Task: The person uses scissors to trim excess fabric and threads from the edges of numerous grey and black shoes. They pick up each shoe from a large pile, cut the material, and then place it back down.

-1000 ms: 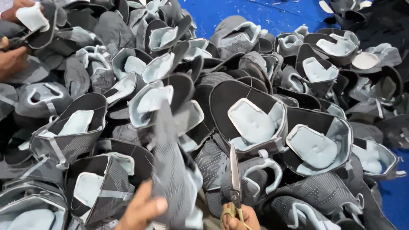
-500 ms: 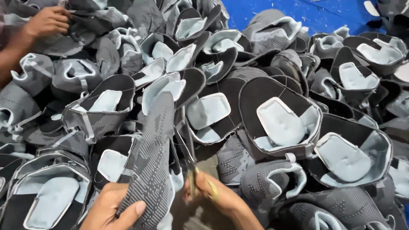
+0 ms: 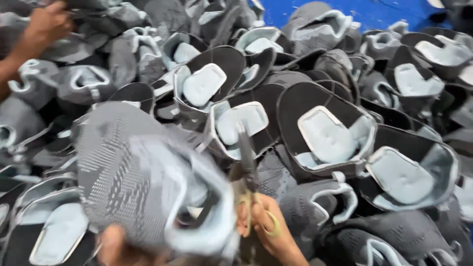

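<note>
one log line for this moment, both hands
left hand: holds grey knit shoe upper | right hand: grips scissors, blades up | around: pile of uppers

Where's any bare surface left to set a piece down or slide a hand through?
Only the blue surface at the top edge, bordered by the pile of grey shoe uppers. Elsewhere uppers overlap edge to edge. Most crowded: bottom centre, where the right hand holds scissors beside the lifted upper.

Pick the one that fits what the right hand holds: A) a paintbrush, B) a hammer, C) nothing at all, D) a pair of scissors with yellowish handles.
D: the right hand has its fingers through the yellowish loops of a pair of scissors, blades pointing up over the pile of grey shoe uppers.
</note>
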